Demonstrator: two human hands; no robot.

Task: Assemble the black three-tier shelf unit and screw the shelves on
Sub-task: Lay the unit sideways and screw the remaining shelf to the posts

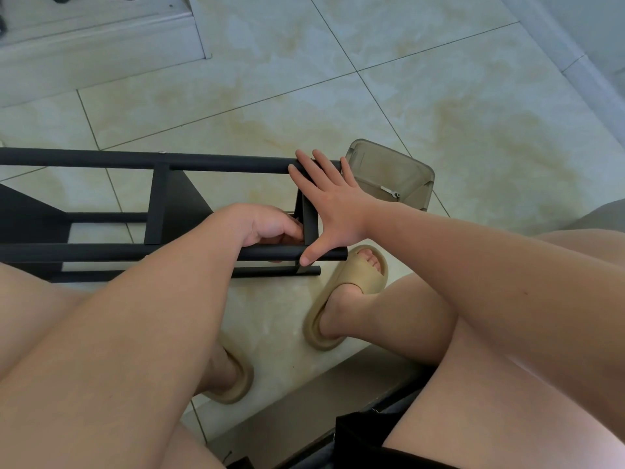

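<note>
A home: glossy marbled floor tiles (372, 96), foam slippers (345, 299).

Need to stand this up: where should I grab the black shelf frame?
Probably the far long tube, in the bare stretch between the crossbar and the right hand, coming from above. The frame lies on its side, so this round tube runs level and on top, slim enough to wrap fingers round.

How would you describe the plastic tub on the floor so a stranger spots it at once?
Start at the black shelf frame lying on the tiled floor. Just past its end, beyond the spread right hand, sits the tub. It alone is smoky and see-through, with a small metal piece inside.
</note>
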